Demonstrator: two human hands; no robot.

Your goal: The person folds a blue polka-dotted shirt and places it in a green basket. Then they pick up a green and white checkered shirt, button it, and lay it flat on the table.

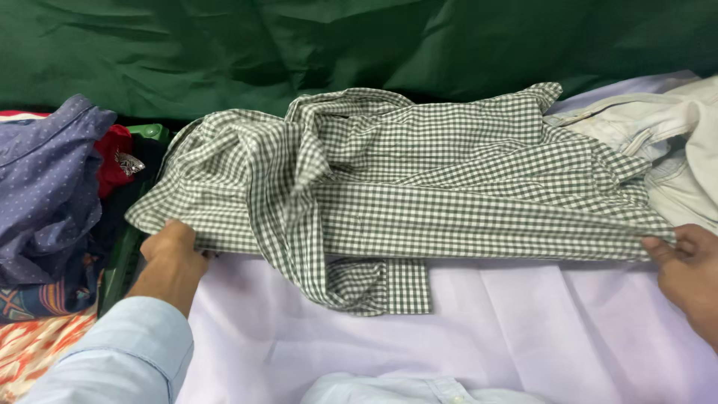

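Head view shows us a green-and-white gingham shirt [419,202] lying crumpled and spread wide on a pale lilac sheet [523,337]; our left hand [173,258] pinches the shirt's lower left edge, fingers tucked under the cloth; our right hand [688,265] grips the far right corner between fingertips. Just right of the shirt lies a pale denim garment [666,142]; at left a blue dotted garment [45,179] tops a pile; a dark green cloth [224,45] hangs behind.
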